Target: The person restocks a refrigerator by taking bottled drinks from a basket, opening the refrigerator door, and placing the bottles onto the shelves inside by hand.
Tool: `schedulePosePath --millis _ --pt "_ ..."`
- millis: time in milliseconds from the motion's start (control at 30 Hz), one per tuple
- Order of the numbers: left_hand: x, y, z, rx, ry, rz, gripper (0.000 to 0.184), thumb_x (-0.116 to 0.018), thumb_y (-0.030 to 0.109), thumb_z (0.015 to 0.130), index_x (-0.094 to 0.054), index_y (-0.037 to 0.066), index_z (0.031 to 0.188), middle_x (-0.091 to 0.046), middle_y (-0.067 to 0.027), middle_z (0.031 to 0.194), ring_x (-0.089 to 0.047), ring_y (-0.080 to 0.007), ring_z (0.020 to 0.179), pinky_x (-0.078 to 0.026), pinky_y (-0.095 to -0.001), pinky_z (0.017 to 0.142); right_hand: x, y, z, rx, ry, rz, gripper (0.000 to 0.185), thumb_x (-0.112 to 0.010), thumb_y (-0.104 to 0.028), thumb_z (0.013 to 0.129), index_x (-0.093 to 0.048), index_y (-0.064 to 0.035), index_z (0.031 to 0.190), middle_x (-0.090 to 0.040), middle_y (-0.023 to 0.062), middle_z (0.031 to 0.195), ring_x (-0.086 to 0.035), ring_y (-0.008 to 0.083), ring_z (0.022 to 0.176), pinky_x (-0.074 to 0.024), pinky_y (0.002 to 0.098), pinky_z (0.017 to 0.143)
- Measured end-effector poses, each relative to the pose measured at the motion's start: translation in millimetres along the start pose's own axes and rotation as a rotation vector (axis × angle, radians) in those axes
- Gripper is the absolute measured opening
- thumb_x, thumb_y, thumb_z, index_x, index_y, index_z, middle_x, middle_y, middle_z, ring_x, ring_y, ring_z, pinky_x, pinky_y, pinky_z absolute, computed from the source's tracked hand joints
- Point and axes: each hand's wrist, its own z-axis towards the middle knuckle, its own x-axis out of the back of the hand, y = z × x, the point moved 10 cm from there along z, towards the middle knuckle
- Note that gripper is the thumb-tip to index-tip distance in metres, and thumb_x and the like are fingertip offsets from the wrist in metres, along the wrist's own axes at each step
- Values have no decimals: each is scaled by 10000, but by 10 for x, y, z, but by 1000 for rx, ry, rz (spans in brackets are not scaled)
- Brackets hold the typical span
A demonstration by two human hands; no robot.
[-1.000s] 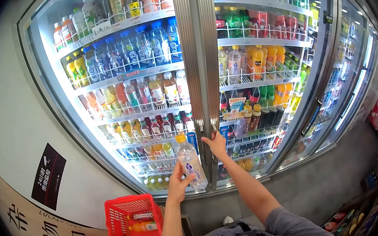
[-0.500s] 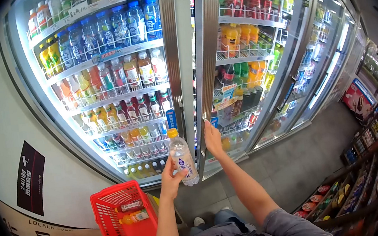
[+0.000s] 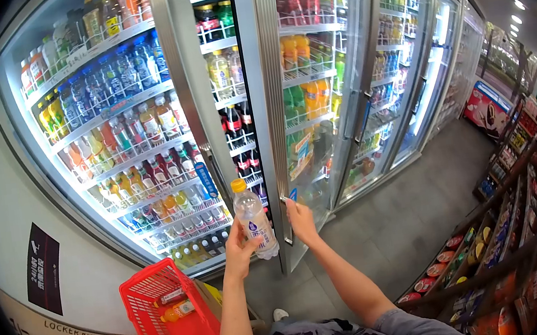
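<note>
My left hand is closed round the middle of a clear drink bottle with a yellow cap and a white-and-purple label, held upright and slightly tilted before the fridge. My right hand has its fingers hooked round the metal door handle of a glass fridge door. That door stands part way open. Through the gap, shelves of bottles show, among them similar yellow-capped bottles and dark cola bottles.
A red shopping basket with two bottles in it stands at lower left. The left fridge door is shut before stocked shelves. More fridges run off to the right. Snack racks line the right side of the grey tiled floor.
The fridge door has swung wider open with my right hand on its handle, uncovering the shelves behind. The view has turned rightwards. My left hand still holds the bottle.
</note>
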Motion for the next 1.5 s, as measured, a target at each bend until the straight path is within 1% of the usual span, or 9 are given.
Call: schedulePosePath --millis 300,433,600,900,967,1033,1267,1400,1500 --pt "-791 -385 -308 67 -104 6 848 -774 138 786 -322 40 1496 -517 -89 1324 -493 -198 1224 -405 -372 1028 1443 -13 -678 -9 231 -21 489 -521 -363 991 -495 -34 630 -481 -12 582 -449 78 560 -354 268 521" --pt "-1202 -536 -372 49 -170 7 842 -781 146 779 -343 39 1489 -529 -81 1294 -487 -212 1209 -392 -370 1031 2095 -256 -1022 19 437 167 309 -598 -302 961 -544 -27 832 -530 -3 609 -478 70 586 -389 261 548" --pt "-1817 -651 -429 106 -273 -57 829 -785 122 776 -366 84 1489 -522 -67 1293 -484 -206 1197 -401 -357 1028 2883 -164 -1240 99 594 151 269 -574 -263 992 -597 3 972 -631 24 807 -598 90 729 -485 243 686" --pt "-2648 -792 -214 116 -435 -97 850 -766 94 794 -312 66 1511 -510 -64 1344 -485 -189 1212 -410 -350 1020 4061 -317 -1585 132 980 137 238 -575 -212 987 -592 6 1082 -601 14 897 -562 110 863 -449 249 805" --pt "-2735 -812 -127 103 -447 -93 859 -764 93 796 -296 56 1516 -506 -66 1354 -485 -190 1216 -411 -351 1021 4093 -837 -1932 390 1264 -226 145 -593 -119 945 -582 -22 1053 -579 69 1036 -541 151 853 -448 283 786" --pt "-2805 -819 -39 109 -459 -111 866 -763 85 797 -283 38 1516 -505 -66 1355 -489 -194 1217 -414 -355 1023 3825 -865 -1848 596 1116 -124 186 -652 -83 872 -557 -35 1024 -558 71 1029 -510 184 817 -425 295 745" --pt "-2663 -1067 632 119 -485 -111 867 -759 86 817 -255 27 1520 -511 -62 1313 -498 -172 1208 -456 -334 977 2591 -966 -295 320 272 -113 486 -700 -151 870 -514 -12 1296 -649 108 1100 -621 187 974 -498 310 822" --pt "-2361 -970 1220 62 -435 -93 845 -752 100 831 -262 44 1518 -507 -83 1300 -529 -184 1165 -473 -329 948 1994 -792 449 207 49 -27 567 -707 -175 880 -461 17 1354 -617 142 1221 -607 186 1097 -502 313 884" --pt "-2031 -864 1716 73 -379 -74 826 -749 107 835 -271 35 1504 -520 -100 1274 -561 -188 1112 -482 -325 929 1589 -683 970 192 -11 170 585 -714 -195 879 -462 16 1364 -635 161 1174 -637 183 1006 -524 315 817"
